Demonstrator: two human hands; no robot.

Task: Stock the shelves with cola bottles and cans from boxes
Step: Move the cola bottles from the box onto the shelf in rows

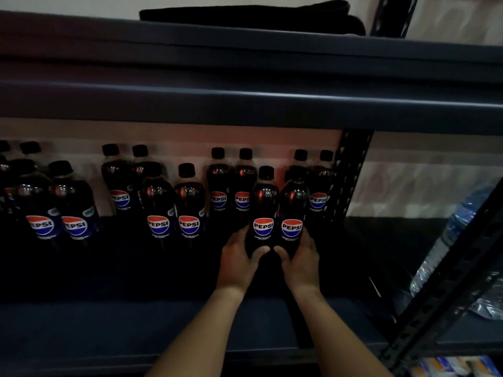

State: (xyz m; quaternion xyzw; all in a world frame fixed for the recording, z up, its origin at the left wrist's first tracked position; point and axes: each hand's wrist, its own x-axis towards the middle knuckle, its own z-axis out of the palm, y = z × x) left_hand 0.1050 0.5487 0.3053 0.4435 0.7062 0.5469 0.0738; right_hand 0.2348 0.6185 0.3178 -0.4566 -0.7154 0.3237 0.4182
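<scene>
Two dark cola bottles with red-white-blue labels stand side by side on the dark shelf [136, 317]. My left hand [238, 261] grips the base of the left cola bottle [263, 210]. My right hand [300, 258] grips the base of the right cola bottle [293, 210]. Both bottles are upright and close to touching, in front of a back pair at the shelf's right end. Several more cola bottles [174, 208] stand in pairs to the left along the shelf.
A dark metal beam [245, 104] of the shelf above hangs over the bottles. A perforated upright post [345, 180] borders the shelf on the right. Beyond it lies a plastic-wrapped pack of water bottles [446, 257]. A black folded thing [253, 16] lies on the top shelf.
</scene>
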